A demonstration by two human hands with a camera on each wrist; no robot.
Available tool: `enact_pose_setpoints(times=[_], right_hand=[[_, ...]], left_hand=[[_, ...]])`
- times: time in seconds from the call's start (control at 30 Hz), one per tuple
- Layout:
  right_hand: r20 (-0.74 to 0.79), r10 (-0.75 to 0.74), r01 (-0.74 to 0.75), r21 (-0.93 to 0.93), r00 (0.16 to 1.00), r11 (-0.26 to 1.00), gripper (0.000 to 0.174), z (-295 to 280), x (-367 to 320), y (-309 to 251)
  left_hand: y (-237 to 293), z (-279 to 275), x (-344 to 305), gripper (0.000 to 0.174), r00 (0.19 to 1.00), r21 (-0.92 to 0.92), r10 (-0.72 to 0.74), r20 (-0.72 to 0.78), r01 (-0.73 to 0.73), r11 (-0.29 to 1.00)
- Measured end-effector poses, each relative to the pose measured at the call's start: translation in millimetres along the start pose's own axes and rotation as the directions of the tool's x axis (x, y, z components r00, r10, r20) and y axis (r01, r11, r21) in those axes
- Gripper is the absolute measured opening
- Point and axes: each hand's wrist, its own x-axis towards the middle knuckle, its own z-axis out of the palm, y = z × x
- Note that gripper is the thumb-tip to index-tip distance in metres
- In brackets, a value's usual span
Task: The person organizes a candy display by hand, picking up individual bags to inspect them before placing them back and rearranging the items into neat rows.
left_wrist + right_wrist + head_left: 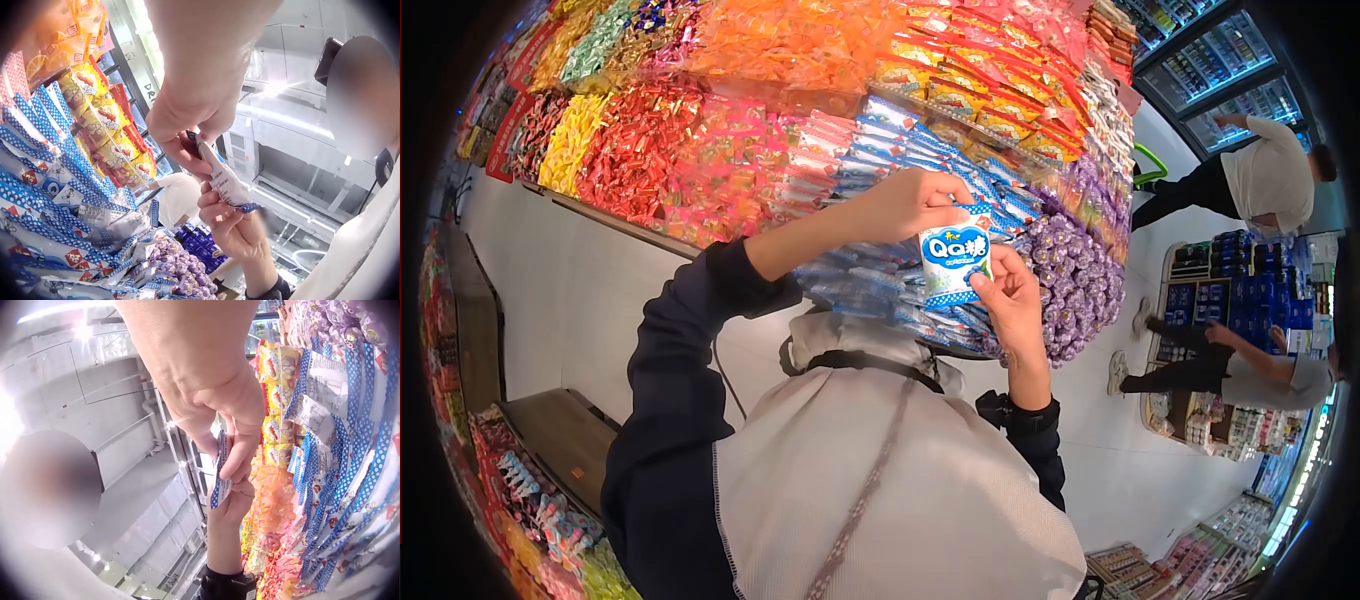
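Observation:
A small blue-and-white packet of QQ gummy candy (956,256) is held up in front of the chest, its printed front toward the head camera. My left hand (915,205) pinches its top edge between thumb and fingers. At the lower right side, my right hand (1014,298) grips the packet with the thumb across its front. In the left wrist view the back of the packet (230,182) shows small print. Edge-on in the right wrist view, the packet (220,469) lies between both hands. Right below are many matching blue-and-white packets (870,270) in the display.
Purple-wrapped candies (1075,275) are heaped right of the packets. Yellow snack bags (1000,105), orange-wrapped candies (785,45) and red-wrapped candies (635,140) fill other sections. Two people stand at the right, one in a white shirt (1268,175), near a shelf of blue goods (1260,285).

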Motion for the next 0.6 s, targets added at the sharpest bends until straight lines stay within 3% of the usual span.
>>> enact_pose_setpoints(times=[0.1,0.2,0.33,0.43,0.53,0.6], right_hand=[[-0.055,-0.001,0.000,-0.027,0.998,1.000,0.025,-0.3,0.0,1.6],[-0.148,-0.025,0.021,-0.030,0.989,0.999,0.025,-6.3,2.1,4.9],[-0.238,-0.112,0.111,-0.016,0.965,0.994,0.026,-6.4,2.9,3.9],[-0.233,-0.092,0.085,-0.037,0.968,0.996,0.027,-5.6,1.9,2.9],[-0.209,-0.099,0.097,-0.020,0.973,0.995,0.026,-6.8,0.8,5.8],[-0.180,-0.088,0.096,0.036,0.980,0.995,0.025,-7.6,-0.8,5.5]], left_hand=[[-7.8,2.2,0.9,0.016,0.999,-0.061,0.031,-0.031,-0.033,0.998],[8.9,5.5,-5.6,0.021,0.989,-0.200,-0.113,-0.091,0.093,0.975],[-1.7,13.5,-12.3,0.028,0.995,-0.248,-0.069,-0.070,0.049,0.968],[-6.2,17.0,-14.4,0.023,0.998,-0.244,-0.064,-0.018,0.057,0.968],[5.2,17.6,-18.2,0.021,0.986,-0.227,-0.162,-0.026,0.152,0.962],[4.2,22.3,-19.7,0.019,0.975,-0.310,-0.208,-0.076,0.175,0.935]])
